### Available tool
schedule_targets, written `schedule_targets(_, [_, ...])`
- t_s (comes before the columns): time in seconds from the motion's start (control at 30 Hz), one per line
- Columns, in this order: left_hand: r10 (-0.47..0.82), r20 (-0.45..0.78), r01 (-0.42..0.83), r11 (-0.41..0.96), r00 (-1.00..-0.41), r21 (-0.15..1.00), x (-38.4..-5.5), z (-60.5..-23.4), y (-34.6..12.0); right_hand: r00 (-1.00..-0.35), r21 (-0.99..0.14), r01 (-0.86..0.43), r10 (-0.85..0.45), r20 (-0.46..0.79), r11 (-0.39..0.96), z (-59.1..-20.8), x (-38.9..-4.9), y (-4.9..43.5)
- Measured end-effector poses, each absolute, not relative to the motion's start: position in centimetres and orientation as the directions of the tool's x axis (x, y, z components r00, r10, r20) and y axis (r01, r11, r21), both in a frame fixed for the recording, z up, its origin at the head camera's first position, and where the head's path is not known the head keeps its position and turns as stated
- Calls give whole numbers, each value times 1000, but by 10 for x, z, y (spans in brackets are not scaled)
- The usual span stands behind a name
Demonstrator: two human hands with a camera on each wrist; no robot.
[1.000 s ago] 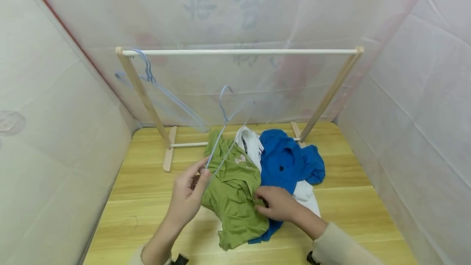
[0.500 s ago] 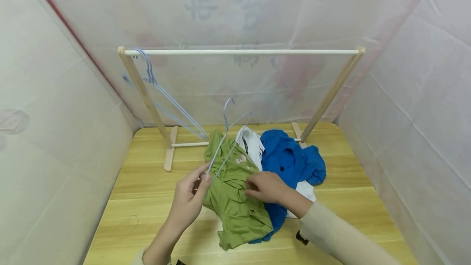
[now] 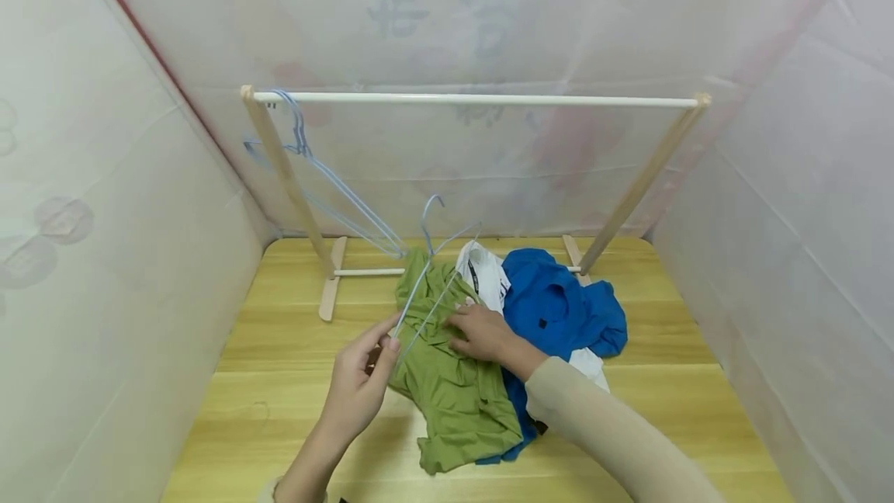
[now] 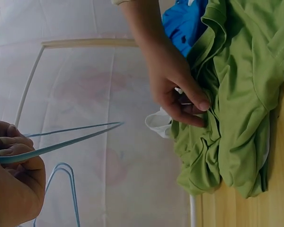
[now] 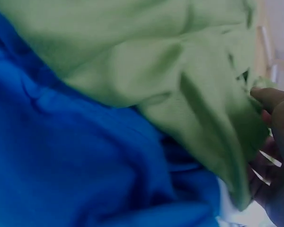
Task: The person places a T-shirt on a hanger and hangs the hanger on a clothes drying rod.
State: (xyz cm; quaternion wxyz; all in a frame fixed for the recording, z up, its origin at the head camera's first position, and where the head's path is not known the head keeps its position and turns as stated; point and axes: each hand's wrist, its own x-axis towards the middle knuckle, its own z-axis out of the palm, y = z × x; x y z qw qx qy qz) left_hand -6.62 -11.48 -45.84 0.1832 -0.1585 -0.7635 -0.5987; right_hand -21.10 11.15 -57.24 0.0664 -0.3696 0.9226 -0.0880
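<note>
My left hand point(image 3: 356, 390) pinches a light-blue wire clothes hanger point(image 3: 421, 276) near one end, with the hook pointing up and away over the clothes. Below it lies a crumpled green shirt point(image 3: 464, 410) with a small pink print. My right hand point(image 3: 485, 334) is on this shirt's upper part, its loosely bent fingers touching the cloth. In the left wrist view, the right thumb and index finger sit at the folds of the green shirt point(image 4: 246, 71). A blue shirt point(image 3: 527, 309) lies partly under the green one, and a white garment point(image 3: 492, 278) shows between them.
Behind the clothes stands a wooden rack with a white top rail point(image 3: 475, 99). More blue hangers point(image 3: 349, 196) hang at its left end, reaching down near the green shirt. Pale sheet walls point(image 3: 126, 254) enclose the wooden table point(image 3: 279, 379) on the sides and back.
My right hand has moved left and farther away, from the green shirt's right edge to its upper part. The hanger in my left hand has dipped lower. The head view has shifted slightly.
</note>
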Motion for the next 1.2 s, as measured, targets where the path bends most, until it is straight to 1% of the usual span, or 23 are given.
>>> schedule_targets(0.07, [25,466,457,241,-885,856,-65,-459,-115,-742,-198,-647,-668,-58,736,-578,-212,111])
schedule_targets(0.17, [29,464,456,253,-885,853,-62,-460,-117,-759,-192,-634,-651,-31,749,-583,-213,109])
schedule_targets(0.23, [36,466,459,260,-884,850,-60,-459,-119,-768,-230,-620,-640,-18,750,-583,-213,109])
schedule_targets(0.33, [49,473,468,264,-880,843,-58,-456,-121,-785,-339,-576,-620,-27,744,-576,-214,112])
schedule_targets(0.37, [49,479,473,267,-877,840,-57,-455,-121,-788,-372,-560,-615,-38,741,-574,-214,113])
schedule_targets(0.43, [49,485,479,268,-873,836,-55,-454,-122,-787,-401,-540,-613,-71,740,-571,-214,115])
schedule_targets(0.47, [47,488,481,269,-872,834,-55,-453,-122,-780,-400,-542,-620,-86,739,-570,-214,116])
schedule_targets(0.57, [43,488,480,271,-872,834,-53,-452,-123,-745,-346,-594,-659,-104,726,-571,-213,116])
schedule_targets(0.67, [45,494,487,266,-868,832,-53,-451,-123,-726,-308,-635,-684,-76,708,-573,-213,115])
schedule_targets(0.73, [48,496,489,265,-867,831,-53,-450,-123,-734,-328,-629,-677,-48,705,-574,-213,115])
schedule_targets(0.77, [50,495,490,263,-867,831,-53,-450,-123,-744,-363,-611,-667,-37,703,-574,-214,115])
schedule_targets(0.8, [52,496,491,260,-867,831,-53,-449,-123,-759,-402,-586,-651,-32,703,-573,-214,116])
schedule_targets(0.87, [53,492,488,262,-869,833,-52,-448,-124,-792,-516,-510,-610,-32,689,-570,-217,119])
schedule_targets(0.97, [54,490,486,258,-870,835,-50,-445,-126,-852,-710,-328,-520,-63,623,-560,-222,126])
schedule_targets(1.03, [49,489,484,260,-871,835,-48,-442,-129,-883,-810,-197,-460,-100,553,-550,-225,131])
schedule_targets(1.13, [44,502,496,258,-864,829,-46,-439,-132,-909,-891,-45,-389,-152,453,-535,-229,136])
schedule_targets(1.2, [43,514,507,256,-857,823,-44,-437,-133,-918,-916,16,-356,-172,401,-524,-232,139])
